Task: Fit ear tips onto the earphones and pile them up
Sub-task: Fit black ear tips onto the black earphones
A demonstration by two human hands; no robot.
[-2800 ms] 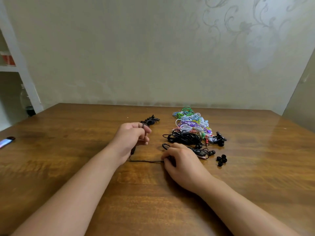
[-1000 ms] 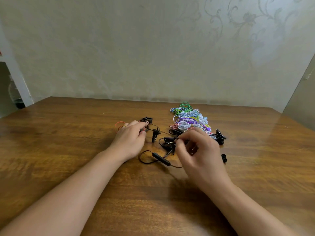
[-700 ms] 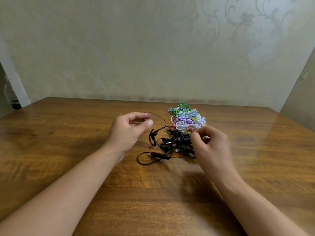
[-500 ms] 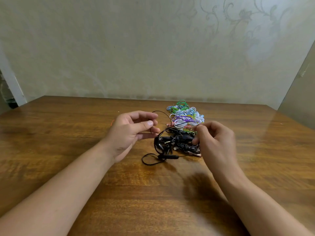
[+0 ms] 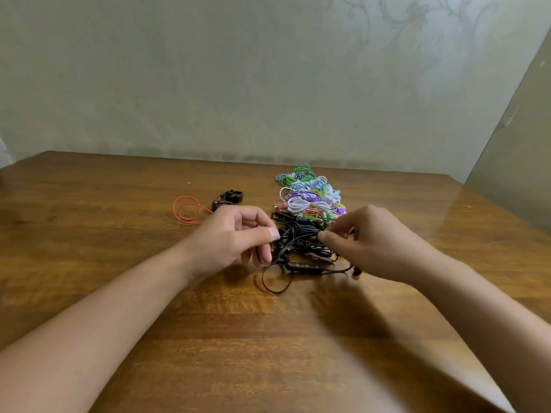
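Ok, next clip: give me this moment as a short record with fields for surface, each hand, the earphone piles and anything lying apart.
surface: wooden table
left hand: fingers curled, thumb and forefinger pinching a black cable at the black earphones
right hand: fingertips pinched at the same black tangle; what they hold is too small to tell
inline remote: lying on the table at the near edge of the tangle
coloured earphones: bundled pile just behind the black ones
apart: orange cable looped to the left, running to a dark earpiece
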